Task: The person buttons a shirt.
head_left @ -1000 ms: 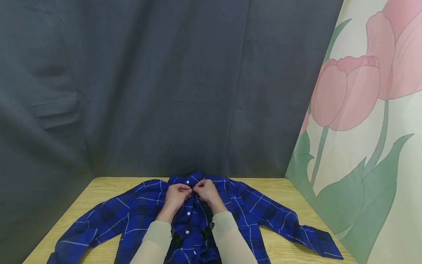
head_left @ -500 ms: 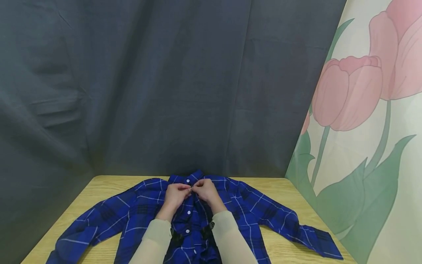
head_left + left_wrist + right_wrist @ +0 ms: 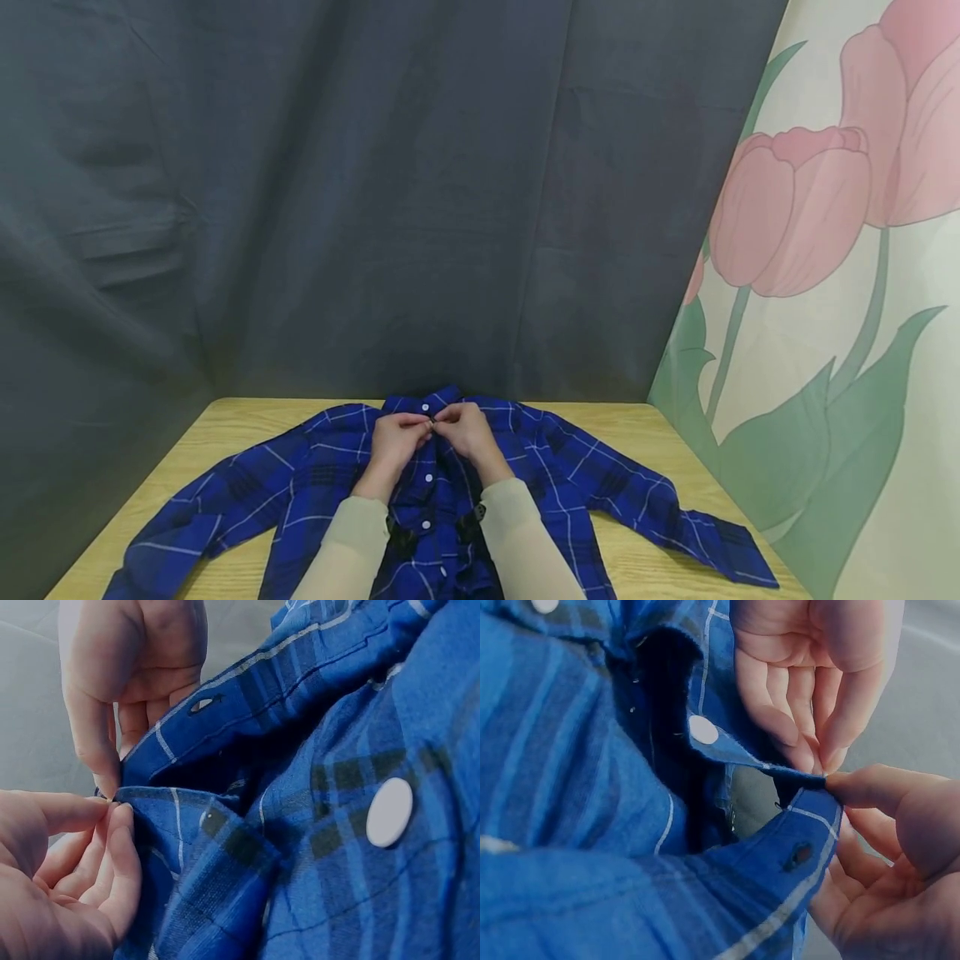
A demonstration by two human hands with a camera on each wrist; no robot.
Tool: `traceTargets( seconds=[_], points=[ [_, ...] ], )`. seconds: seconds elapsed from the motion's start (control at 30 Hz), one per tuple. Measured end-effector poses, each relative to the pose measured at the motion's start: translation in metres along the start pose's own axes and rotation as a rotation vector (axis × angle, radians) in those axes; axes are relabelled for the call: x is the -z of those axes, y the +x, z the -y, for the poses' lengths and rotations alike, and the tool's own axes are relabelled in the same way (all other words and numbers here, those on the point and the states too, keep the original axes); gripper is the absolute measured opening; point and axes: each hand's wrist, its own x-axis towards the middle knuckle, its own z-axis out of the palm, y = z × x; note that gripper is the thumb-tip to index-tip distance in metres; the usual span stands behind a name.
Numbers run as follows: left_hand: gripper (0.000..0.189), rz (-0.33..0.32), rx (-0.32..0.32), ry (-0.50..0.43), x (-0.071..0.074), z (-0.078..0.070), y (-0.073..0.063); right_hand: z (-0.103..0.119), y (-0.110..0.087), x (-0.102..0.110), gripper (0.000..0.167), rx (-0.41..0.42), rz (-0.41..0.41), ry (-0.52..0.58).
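On the wood-grained table [image 3: 647, 429], left hand [image 3: 395, 443] and right hand [image 3: 468, 432] pinch a creased plaid shirt [image 3: 327, 477] between fingers [image 3: 124, 859].

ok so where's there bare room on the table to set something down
On the table: the far-left corner, between curtain and left sleeve; the far-right corner, between curtain, tulip wall and right sleeve; smaller gaps between each sleeve and the shirt body. The middle is crowded: shirt, left hand and right hand.
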Motion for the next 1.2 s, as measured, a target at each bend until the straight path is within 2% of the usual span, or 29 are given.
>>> traceTargets(
  seconds=[0.13,0.23,0.43,0.5,0.8,0.97,1.1,1.2],
  points=[
    [0.015,-0.008,0.009,-0.024,0.0,-0.001,0.0,0.001,-0.001,0.0,0.012,0.003,0.004,0.018],
    [0.016,-0.013,0.013,-0.062,0.0,-0.002,0.001,0.003,-0.002,0.001,0.014,-0.002,0.02,0.078],
    [0.018,-0.026,0.013,-0.116,0.002,-0.002,0.002,0.002,-0.002,0.003,0.021,-0.112,0.138,0.4],
    [0.019,-0.019,0.013,-0.115,0.002,-0.003,0.002,0.0,-0.001,0.004,0.021,-0.144,0.149,0.46],
    [0.021,0.041,0.006,-0.058,0.005,-0.006,-0.001,-0.007,0.0,0.005,0.018,-0.191,0.125,0.468],
    [0.029,0.099,0.0,-0.008,0.008,-0.009,-0.001,-0.006,-0.001,0.004,0.018,-0.224,0.115,0.481],
    [0.034,0.138,-0.057,0.083,0.011,-0.01,-0.001,-0.005,-0.001,0.004,0.02,-0.253,0.109,0.5],
    [0.033,0.131,-0.11,0.16,0.01,-0.009,-0.001,-0.004,-0.002,0.005,0.021,-0.274,0.104,0.517]
  ],
)
